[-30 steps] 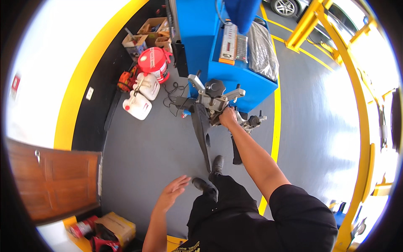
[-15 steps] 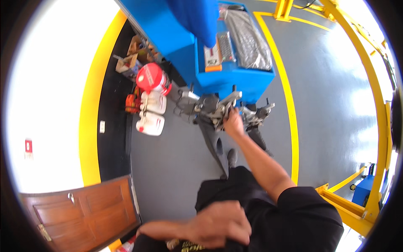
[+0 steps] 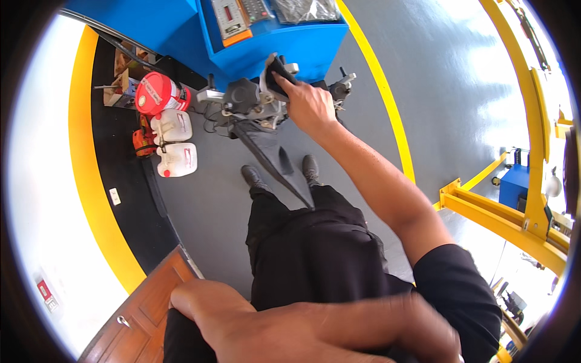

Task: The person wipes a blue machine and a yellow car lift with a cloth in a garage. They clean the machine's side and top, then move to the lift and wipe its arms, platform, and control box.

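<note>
My right hand (image 3: 311, 106) reaches forward with its fingers wrapped round a flat dark piece with a pale edge (image 3: 278, 74); its kind I cannot make out. This piece is just above a black and silver metal unit (image 3: 245, 97) with a long pointed black arm (image 3: 266, 154), in front of a blue cabinet (image 3: 275, 51). A similar metal unit (image 3: 340, 91) stands to its right. My left hand (image 3: 302, 330) is close at the lower edge, smeared by motion, its fingers partly cut off.
An orange-ended device (image 3: 233, 27) lies in the cabinet's tray beside a keyboard (image 3: 255, 8) and a plastic-wrapped thing (image 3: 305, 9). Along the left wall stand a red-lidded bucket (image 3: 160, 94) and white jugs (image 3: 177, 159). A wooden door (image 3: 142, 317) is lower left, a yellow frame (image 3: 484, 209) right.
My right hand has come up from the metal unit with the dark piece in it. My left hand has moved closer and to the right. The whole view has shifted.
</note>
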